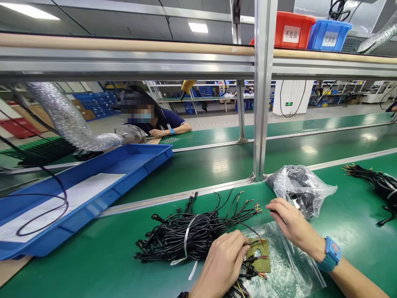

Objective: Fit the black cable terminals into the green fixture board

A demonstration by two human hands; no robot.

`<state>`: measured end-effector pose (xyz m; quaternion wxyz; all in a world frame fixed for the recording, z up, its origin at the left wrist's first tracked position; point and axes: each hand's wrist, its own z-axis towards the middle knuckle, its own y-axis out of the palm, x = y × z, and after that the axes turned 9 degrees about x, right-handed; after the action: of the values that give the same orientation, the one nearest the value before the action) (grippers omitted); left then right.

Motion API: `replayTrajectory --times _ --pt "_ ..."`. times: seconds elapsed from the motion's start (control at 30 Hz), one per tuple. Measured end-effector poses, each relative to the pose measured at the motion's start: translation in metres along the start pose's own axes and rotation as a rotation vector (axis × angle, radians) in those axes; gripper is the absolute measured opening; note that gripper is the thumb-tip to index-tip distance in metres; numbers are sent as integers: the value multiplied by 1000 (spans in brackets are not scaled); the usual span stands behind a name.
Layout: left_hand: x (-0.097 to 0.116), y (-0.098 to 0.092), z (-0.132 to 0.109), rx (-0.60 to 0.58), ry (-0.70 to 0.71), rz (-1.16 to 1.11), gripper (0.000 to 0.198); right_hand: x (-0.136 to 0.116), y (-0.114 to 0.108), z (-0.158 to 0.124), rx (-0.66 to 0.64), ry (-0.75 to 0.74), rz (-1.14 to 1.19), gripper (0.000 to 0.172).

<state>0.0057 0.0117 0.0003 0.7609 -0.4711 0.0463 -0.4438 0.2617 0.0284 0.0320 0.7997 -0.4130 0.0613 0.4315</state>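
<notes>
My left hand (223, 260) is closed with its fingertips on a black cable (253, 242), at the edge of a yellowish-green board (264, 264). Several cable ends with black connectors and bare coloured wires lie on that board, partly under the hand. My right hand (290, 224) is raised just beyond it, thumb and fingers pinched; a small dark thing may be between the tips, too little to name. Left of both hands lies a bundle of black cables (198, 231) tied with a white band. A clear plastic bag (291, 273) lies flat under the board.
A clear bag of black parts (300, 188) sits beyond my right hand, and another cable bundle (376, 180) lies far right. A blue tray (136, 178) holds paper at left. A metal post (262, 124) rises ahead. Across the line, a person (176, 118) leans on the bench.
</notes>
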Motion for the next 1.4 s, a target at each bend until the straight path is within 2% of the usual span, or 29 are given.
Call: replayTrajectory --times 0.07,0.17,0.37,0.47,0.63,0.87,1.07,1.23,1.4 --pt "0 1 -2 -65 -28 27 16 -4 2 -1 -25 -3 50 27" --pt "3 3 -2 -89 -73 63 18 -10 7 -4 -68 -12 97 33" --pt "12 1 -1 -113 -118 164 22 -18 14 -11 -260 -21 156 19" --pt "14 0 -3 -136 -125 208 21 -18 18 -15 -320 -12 155 19" --pt "15 -1 -4 -194 -160 268 22 -20 23 -16 -367 -17 225 27" --pt "20 -2 4 -342 -212 325 19 -26 26 -17 -432 -49 295 34" --pt "27 -5 4 -271 -222 308 15 -14 27 -21 -366 -20 244 34" --pt "29 -8 4 -231 -215 305 12 -10 29 -22 -413 -68 206 30" --pt "27 -6 2 -202 -216 267 13 -13 28 -22 -366 -58 203 30"
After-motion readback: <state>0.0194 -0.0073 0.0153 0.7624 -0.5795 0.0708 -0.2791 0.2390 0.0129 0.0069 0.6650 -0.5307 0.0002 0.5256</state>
